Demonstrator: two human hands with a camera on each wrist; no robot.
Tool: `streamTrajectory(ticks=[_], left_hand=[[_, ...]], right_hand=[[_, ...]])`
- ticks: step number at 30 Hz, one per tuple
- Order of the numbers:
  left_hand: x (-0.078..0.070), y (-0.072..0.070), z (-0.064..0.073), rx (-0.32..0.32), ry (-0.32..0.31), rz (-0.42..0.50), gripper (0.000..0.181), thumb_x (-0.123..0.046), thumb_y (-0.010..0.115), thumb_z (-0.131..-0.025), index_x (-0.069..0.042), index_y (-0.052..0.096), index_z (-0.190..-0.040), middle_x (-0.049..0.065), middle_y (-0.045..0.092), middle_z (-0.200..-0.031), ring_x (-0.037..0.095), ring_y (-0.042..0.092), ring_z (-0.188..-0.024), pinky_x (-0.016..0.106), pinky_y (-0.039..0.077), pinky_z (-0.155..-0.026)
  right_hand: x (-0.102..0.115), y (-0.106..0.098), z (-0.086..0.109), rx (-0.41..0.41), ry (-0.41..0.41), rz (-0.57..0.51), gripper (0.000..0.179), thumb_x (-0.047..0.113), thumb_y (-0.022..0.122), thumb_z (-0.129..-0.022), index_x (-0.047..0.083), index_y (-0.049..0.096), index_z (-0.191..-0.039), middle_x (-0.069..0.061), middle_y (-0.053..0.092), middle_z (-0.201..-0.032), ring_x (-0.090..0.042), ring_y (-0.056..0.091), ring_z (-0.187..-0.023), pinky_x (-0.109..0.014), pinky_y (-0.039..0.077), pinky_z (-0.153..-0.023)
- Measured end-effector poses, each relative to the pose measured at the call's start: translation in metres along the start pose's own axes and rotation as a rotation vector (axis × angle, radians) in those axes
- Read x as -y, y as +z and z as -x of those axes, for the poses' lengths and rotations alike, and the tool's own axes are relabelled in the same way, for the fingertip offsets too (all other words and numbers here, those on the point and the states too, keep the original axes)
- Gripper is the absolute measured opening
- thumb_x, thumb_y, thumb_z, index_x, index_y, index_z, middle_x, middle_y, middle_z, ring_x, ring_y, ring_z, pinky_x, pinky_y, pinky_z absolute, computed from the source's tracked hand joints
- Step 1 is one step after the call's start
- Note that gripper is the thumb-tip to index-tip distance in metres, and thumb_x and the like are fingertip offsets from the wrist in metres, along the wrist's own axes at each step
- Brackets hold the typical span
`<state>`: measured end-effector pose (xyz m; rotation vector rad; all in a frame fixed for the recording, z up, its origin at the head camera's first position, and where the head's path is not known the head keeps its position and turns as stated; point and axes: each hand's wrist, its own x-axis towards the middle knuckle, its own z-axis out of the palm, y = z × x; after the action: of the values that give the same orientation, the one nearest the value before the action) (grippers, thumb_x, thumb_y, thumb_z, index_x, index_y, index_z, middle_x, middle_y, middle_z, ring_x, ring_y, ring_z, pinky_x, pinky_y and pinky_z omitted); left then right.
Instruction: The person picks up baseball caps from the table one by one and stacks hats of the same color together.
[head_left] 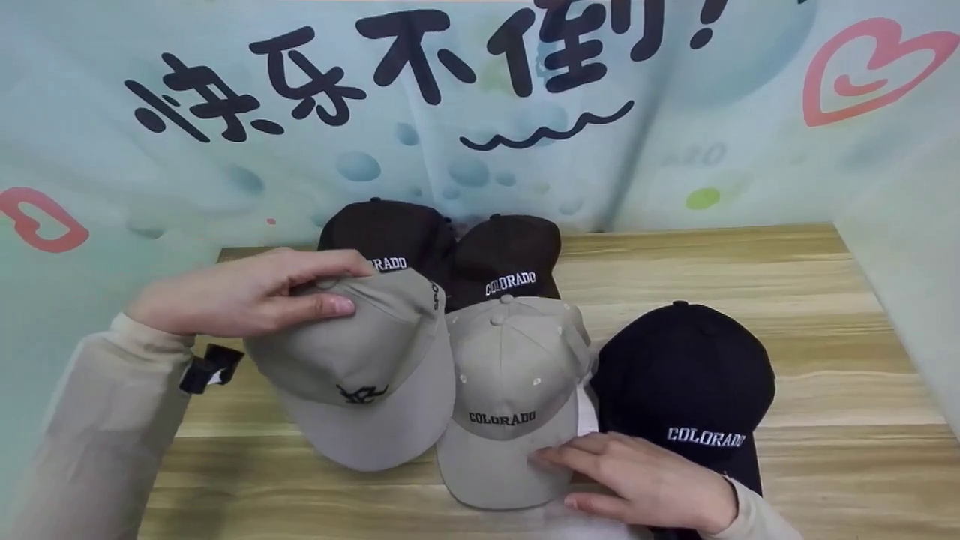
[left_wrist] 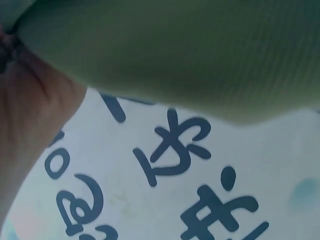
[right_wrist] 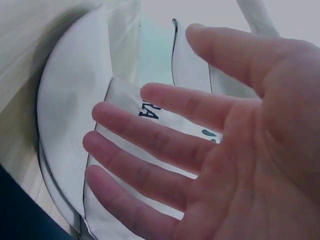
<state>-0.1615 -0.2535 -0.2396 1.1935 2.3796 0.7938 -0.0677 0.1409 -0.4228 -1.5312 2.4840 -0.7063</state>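
Observation:
My left hand (head_left: 247, 296) pinches the crown of a beige baseball cap (head_left: 352, 352) with a dark emblem on its front, thumb on the near side. That cap is tilted, its brim towards me. Beside it sits another beige cap (head_left: 506, 375) lettered COLORADO in dark thread. Over the right edge of this cap's brim is my right hand (head_left: 645, 480), fingertips right at the brim. The right wrist view shows the right hand's fingers (right_wrist: 150, 135) spread and fairly straight, palm visible. In the left wrist view a sleeve (left_wrist: 175, 55) covers much of the picture, and the held cap is hidden.
Two dark brown caps (head_left: 510, 259) stand behind the beige ones. A navy cap (head_left: 686, 375) lettered COLORADO is at the right, with a white patch (head_left: 589, 412) beside it. All are on a wood-grain table (head_left: 810, 360) before a printed backdrop (head_left: 300, 172).

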Motion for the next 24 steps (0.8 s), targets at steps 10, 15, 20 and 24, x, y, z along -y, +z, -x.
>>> streamTrajectory(ticks=[10, 15, 20, 24], left_hand=[[-0.011, 0.031, -0.035, 0.106, 0.226, 0.062, 0.026, -0.016, 0.053, -0.1, -0.015, 0.055, -0.126, -0.006, 0.061, -0.111, 0.009, 0.058, -0.092, 0.028, 0.046, -0.082], [-0.014, 0.05, -0.056, 0.157, 0.339, 0.113, 0.027, -0.014, 0.055, -0.099, -0.007, 0.056, -0.126, 0.0, 0.063, -0.114, 0.009, 0.059, -0.097, 0.028, 0.046, -0.086], [-0.017, 0.067, -0.078, 0.261, 0.315, 0.152, 0.031, -0.019, 0.054, -0.1, -0.007, 0.054, -0.13, -0.001, 0.06, -0.12, 0.007, 0.055, -0.106, 0.027, 0.042, -0.094], [-0.015, 0.081, -0.094, 0.333, 0.245, 0.187, 0.037, -0.021, 0.053, -0.101, -0.008, 0.051, -0.136, -0.001, 0.054, -0.132, 0.006, 0.047, -0.121, 0.026, 0.034, -0.103]], right_hand=[[0.0, -0.018, 0.015, -0.041, 0.061, 0.036, 0.041, 0.033, 0.058, -0.098, 0.015, 0.055, -0.135, 0.002, 0.062, -0.12, -0.014, 0.059, -0.104, -0.037, 0.05, -0.082], [0.001, -0.026, 0.025, -0.096, 0.068, 0.08, 0.044, 0.03, 0.063, -0.095, 0.018, 0.054, -0.136, 0.006, 0.06, -0.12, -0.012, 0.058, -0.103, -0.036, 0.05, -0.081], [0.004, -0.032, 0.031, -0.138, 0.064, 0.086, 0.046, 0.028, 0.067, -0.092, 0.024, 0.053, -0.137, 0.01, 0.058, -0.122, -0.01, 0.057, -0.105, -0.034, 0.05, -0.079], [0.005, -0.034, 0.032, -0.165, 0.025, 0.066, 0.045, 0.024, 0.067, -0.092, 0.024, 0.055, -0.135, 0.009, 0.059, -0.122, -0.011, 0.057, -0.106, -0.03, 0.048, -0.083]])
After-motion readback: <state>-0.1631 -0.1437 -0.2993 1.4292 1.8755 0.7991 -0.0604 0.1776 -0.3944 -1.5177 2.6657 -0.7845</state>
